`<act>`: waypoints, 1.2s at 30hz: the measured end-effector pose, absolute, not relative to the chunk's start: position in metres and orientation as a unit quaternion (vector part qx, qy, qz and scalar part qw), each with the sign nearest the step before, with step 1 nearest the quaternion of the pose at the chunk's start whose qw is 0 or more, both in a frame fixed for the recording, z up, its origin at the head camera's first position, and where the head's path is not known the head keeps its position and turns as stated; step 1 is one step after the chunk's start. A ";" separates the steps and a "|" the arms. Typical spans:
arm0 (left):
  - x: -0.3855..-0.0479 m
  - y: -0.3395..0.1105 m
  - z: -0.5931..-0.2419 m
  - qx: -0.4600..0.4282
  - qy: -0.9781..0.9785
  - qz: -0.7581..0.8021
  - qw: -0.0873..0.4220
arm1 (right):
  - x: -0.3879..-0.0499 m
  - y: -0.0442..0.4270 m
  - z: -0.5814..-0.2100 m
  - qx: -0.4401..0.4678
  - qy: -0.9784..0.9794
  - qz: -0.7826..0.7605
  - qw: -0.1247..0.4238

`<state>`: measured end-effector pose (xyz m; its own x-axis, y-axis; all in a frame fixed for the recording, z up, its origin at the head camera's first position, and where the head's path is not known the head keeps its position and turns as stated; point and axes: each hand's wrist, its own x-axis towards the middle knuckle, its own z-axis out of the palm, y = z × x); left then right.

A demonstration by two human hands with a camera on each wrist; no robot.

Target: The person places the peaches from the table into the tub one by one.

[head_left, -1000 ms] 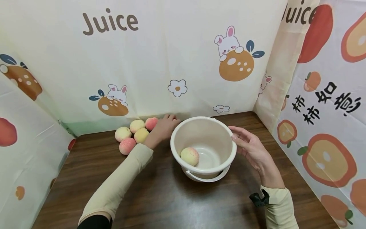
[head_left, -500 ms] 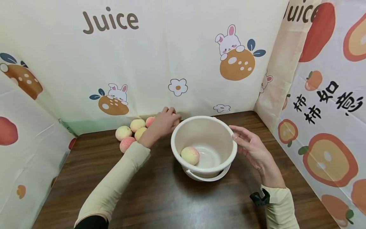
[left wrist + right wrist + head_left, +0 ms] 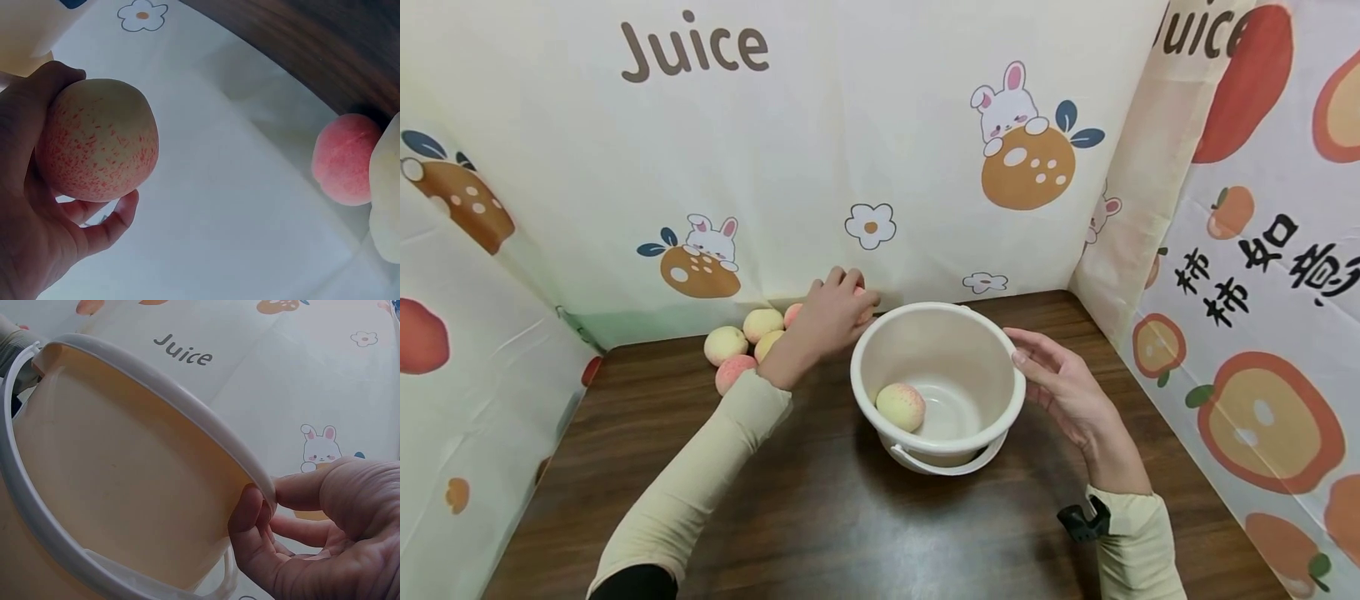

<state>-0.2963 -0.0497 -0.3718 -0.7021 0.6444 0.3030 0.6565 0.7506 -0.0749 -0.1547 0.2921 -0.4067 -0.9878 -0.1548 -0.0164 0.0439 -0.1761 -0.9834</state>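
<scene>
Wrinkled cream right sleeve (image 3: 1138, 546) — angular black bracket (image 3: 1082, 522) at its inner edge; left of it, a matching sleeve (image 3: 692, 483) meets black cloth (image 3: 636, 583).

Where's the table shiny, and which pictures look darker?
Head view: brightest, with a pale sheen on the table in front of the bucket and a soft shadow beside its base; left wrist view: darker, the left hand shaded where it holds a peach; right wrist view: also dim, the bucket's inside looking orange-tan.

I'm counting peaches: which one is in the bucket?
The pale yellow peach with pink speckles, low inside the bucket; the other visible peaches are outside.
</scene>
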 end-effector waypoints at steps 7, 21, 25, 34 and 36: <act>-0.293 -0.051 -0.359 -0.348 -0.920 -0.019 0.179 | -0.155 0.293 -0.408 -0.049 0.636 -0.768 0.061; -0.274 -0.037 -0.338 -0.397 -0.890 -0.059 0.218 | -0.153 0.290 -0.408 -0.053 0.629 -0.773 0.062; -0.267 -0.031 -0.336 -0.412 -0.880 -0.052 0.232 | -0.154 0.288 -0.409 -0.057 0.625 -0.776 0.062; -0.248 -0.015 -0.333 -0.445 -0.857 -0.054 0.255 | -0.155 0.290 -0.410 -0.056 0.629 -0.773 0.060; -0.244 -0.011 -0.335 -0.453 -0.853 -0.048 0.253 | -0.155 0.291 -0.411 -0.059 0.627 -0.774 0.061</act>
<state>-0.2443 -0.0105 -0.3350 -0.4614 0.7488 0.4759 0.7975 0.5851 -0.1474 -0.1554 0.2908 -0.4107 -0.9856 -0.1684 0.0151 0.0202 -0.2059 -0.9784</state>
